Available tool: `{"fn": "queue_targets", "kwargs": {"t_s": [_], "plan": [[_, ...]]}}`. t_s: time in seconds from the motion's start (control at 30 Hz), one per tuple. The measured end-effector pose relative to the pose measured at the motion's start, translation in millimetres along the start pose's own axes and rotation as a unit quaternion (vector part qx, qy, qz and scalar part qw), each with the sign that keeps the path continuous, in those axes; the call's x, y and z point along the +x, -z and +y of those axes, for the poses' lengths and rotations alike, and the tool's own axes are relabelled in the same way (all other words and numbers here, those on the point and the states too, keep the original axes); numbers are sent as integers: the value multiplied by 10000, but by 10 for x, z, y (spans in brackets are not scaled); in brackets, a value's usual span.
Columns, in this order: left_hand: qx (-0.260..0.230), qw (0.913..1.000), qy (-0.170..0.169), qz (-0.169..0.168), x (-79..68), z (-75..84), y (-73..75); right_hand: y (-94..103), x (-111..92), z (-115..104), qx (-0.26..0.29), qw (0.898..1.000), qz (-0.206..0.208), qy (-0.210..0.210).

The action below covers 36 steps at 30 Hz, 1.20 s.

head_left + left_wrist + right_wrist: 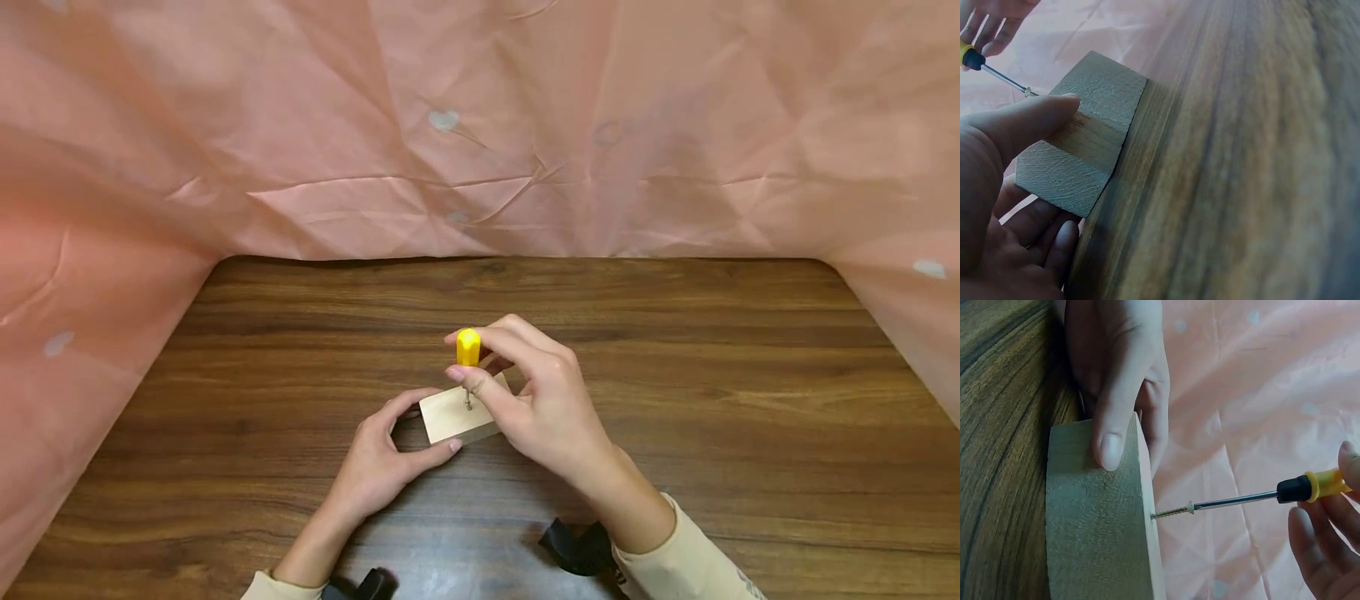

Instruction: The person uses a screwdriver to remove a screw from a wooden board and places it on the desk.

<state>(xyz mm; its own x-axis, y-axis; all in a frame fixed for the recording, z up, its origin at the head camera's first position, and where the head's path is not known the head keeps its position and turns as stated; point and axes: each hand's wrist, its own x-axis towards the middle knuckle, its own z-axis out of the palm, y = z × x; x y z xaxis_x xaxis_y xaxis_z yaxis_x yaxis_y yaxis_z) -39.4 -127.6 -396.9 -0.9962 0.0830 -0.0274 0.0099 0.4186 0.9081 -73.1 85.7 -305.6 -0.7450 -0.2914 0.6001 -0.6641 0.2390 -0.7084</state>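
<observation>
The right hand (551,404) is pinching a screwdriver (1235,500) between its thumb and fingertips, closing on the handle above the block. The screwdriver is showing a faceted yellow handle with a rounded end, a black collar below it and a thin, shiny metal shaft. Its tip is meeting the head of a screw (1172,513), with shaft and screw running nearly in one line. The screw is standing in the top face of a wooden block (1097,506), leaving its head and a good length of bare thread showing. The block is lying on the table (720,358), its pale, smooth top facing up and its long side displaying a rougher grain; at the thumb's end, that side is looking partly shaded. The left hand (378,458) is gripping the block at one end, its thumb pressing the near side and its fingers bending around the other. Black straps (577,546) are sitting at both wrists, beside cream sleeves (690,550). Under everything, the table is showing dark brown wood streaks, and a creased pink cloth (525,108) with pale hearts is hanging behind it and along both sides.
</observation>
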Motion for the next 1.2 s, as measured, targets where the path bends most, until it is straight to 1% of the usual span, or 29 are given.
{"fn": "queue_targets", "kwargs": {"t_s": [0.33, 0.43, 0.53, 0.7, 0.97, 1.2], "plan": [[40, 10000, -1, -17, -5, 13, 8, -66, -19, 6, -350, 9986, 78, 402], [33, 10000, -35, -14, 4, 19, 10, -70, -19, 5, -441, 9979, 76, 461], [33, 10000, -57, 0, 6, 19, 9, -78, -16, 12, -506, 9979, 116, 391], [26, 10000, -35, 17, -11, 18, 4, -103, -9, 21, -405, 9986, 136, 303], [-9, 10000, -87, 7, -32, 7, -4, -86, -41, 15, -499, 9984, -206, 189], [32, 9999, -111, 21, -17, 9, -5, -43, -22, 38, -523, 9983, -195, 184]]}}
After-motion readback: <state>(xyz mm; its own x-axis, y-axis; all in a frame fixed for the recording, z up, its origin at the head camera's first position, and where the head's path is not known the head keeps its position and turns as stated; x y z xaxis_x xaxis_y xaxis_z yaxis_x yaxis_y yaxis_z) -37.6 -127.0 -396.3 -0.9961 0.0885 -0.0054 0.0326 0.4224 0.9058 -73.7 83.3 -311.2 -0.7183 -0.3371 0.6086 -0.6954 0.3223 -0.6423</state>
